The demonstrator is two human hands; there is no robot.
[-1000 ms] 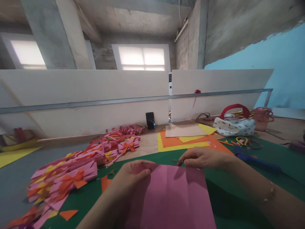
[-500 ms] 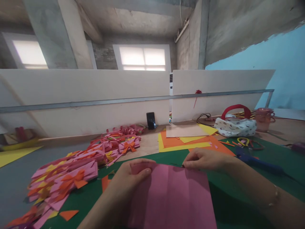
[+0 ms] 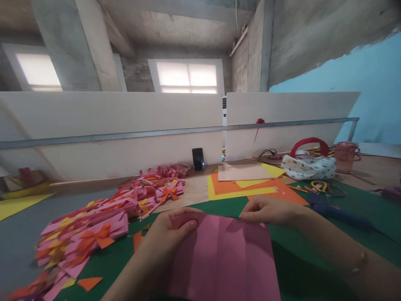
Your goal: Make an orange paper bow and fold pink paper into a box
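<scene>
A pink sheet of paper (image 3: pixel 222 259) with upright fold lines stands tilted in front of me. My left hand (image 3: pixel 177 228) pinches its upper left edge, thumb on the near face and fingers behind. At the upper right edge, my right hand (image 3: pixel 266 211) is closed, thumb against fingers. A thin dark thing shows at its fingertips along the paper's top edge, too small to name. Left of the paper lies a pile of pink paper bags (image 3: pixel 112 225) with orange and yellow bows.
A green mat (image 3: pixel 300 263) covers the work surface. Yellow and orange sheets (image 3: pixel 219 188) lie behind the paper. To the right are a blue glue gun (image 3: pixel 338 213), yellow-handled scissors (image 3: pixel 319 186), a white bag (image 3: pixel 308 167) and a pink jug (image 3: pixel 344 156). A phone (image 3: pixel 198 159) leans on the partition.
The pink paper has shifted slightly to the left at its lower right side. My right fingertips have moved a little left along the top edge. Both hands keep their hold.
</scene>
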